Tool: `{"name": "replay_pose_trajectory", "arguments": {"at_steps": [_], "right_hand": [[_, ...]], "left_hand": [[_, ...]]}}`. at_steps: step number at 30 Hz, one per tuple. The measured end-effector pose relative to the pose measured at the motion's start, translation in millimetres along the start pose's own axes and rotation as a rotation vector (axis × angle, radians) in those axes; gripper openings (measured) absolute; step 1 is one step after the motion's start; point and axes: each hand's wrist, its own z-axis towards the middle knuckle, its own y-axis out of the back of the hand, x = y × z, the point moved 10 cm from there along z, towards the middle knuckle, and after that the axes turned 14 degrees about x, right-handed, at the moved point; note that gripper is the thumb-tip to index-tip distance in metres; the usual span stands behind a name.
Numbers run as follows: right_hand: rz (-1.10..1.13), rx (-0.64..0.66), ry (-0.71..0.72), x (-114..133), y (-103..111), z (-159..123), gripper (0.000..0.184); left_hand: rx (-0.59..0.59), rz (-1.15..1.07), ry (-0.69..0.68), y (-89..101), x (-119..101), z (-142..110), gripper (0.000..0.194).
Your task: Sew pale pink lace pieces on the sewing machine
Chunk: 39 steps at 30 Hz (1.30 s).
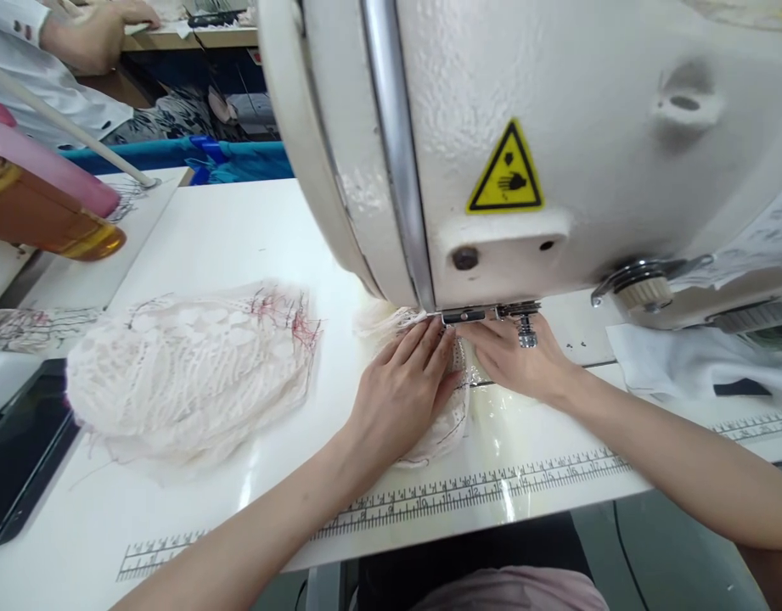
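Note:
A piece of cream lace fabric [451,428] lies under the head of a white sewing machine [531,76], partly hidden by my hands and the machine. My left hand [403,386] rests on top of it, fingers stretched flat towards the presser foot area. From the other side, my right hand [524,356] reaches in just behind the small metal attachment [526,329]. Its fingers point left at the lace's edge, outstretched and partly covered by that attachment. Left of my hands, a heap of cream lace pieces [193,373] with dark and red thread ends lies on the table.
A ruler strip [467,492] runs along the front edge of the white table [238,221]. A dark phone [25,450] and bottles, one amber [47,208] and one pink [59,165], are at left. White cloth [689,365] lies at right. Another person's hand [91,38] shows behind.

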Motion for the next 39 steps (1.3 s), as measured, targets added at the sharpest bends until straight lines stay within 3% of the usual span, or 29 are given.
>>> {"name": "replay_pose_trajectory", "arguments": {"at_steps": [5, 9, 11, 13, 17, 22, 25, 29, 39], "right_hand": [[0.12, -0.028, 0.265, 14, -4, -5, 0.034], [0.215, 0.037, 0.359, 17, -13, -5, 0.034], [0.239, 0.045, 0.371, 17, -16, -6, 0.034], [0.264, 0.054, 0.386, 17, -19, -7, 0.032], [0.313, 0.043, 0.418, 17, -19, -8, 0.025], [0.345, -0.042, 0.456, 16, -9, -10, 0.015], [0.35, -0.038, 0.47, 17, -6, -11, 0.015], [0.383, -0.003, 0.474, 17, -7, -9, 0.015], [0.433, -0.04, 0.558, 20, -2, -13, 0.01]], "left_hand": [[-0.009, 0.024, -0.063, 32.3, -5, -9, 0.03], [-0.034, 0.061, -0.311, 47.2, -28, -44, 0.048], [-0.021, 0.109, -0.379, 44.4, -38, -63, 0.033], [0.02, 0.065, -0.328, 42.6, -34, -72, 0.019], [0.1, -0.124, -0.089, 48.6, -8, -60, 0.016], [0.138, -0.055, -0.248, 44.2, -18, -26, 0.012], [0.046, 0.066, -0.296, 35.2, -23, -16, 0.017], [-0.106, 0.118, -0.298, 33.3, -26, -17, 0.019], [-0.161, 0.149, -0.227, 34.8, -19, -26, 0.02]]}}
